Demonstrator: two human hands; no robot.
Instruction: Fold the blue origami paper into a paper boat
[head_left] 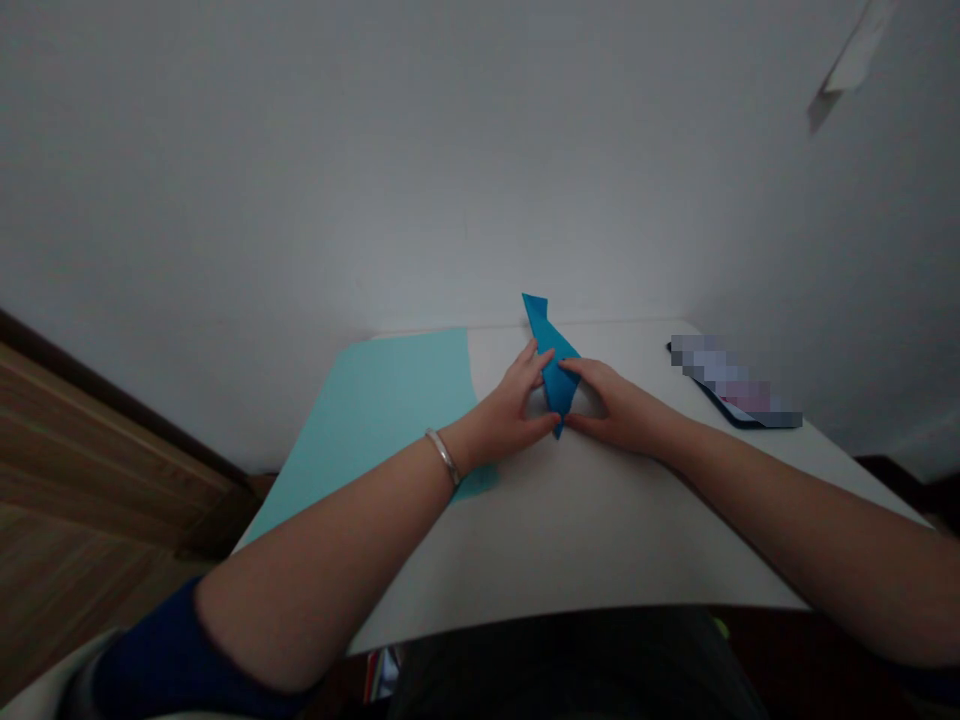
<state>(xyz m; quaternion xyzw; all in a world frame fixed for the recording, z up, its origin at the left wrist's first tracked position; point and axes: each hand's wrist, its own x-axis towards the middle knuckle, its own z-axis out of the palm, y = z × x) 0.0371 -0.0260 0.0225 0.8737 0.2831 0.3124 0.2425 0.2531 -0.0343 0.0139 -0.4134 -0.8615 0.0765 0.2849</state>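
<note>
A piece of folded blue origami paper (559,365) stands tilted over the middle of the table, with a small bent flap at its top and a narrow point at its bottom. My left hand (521,405) grips it from the left, fingers along its edge and thumb by the lower point. From the right, my right hand (607,400) holds it too, index finger on its face and thumb near the same point. The two thumbs almost meet there. A silver bangle (444,457) circles my left wrist.
A light teal sheet (382,400) covers the left part of the white table (600,540). On the right lies a flat, dark-edged object (739,385), its face blurred. A wall (465,160) rises behind the table. Wooden boards (90,450) are at the left.
</note>
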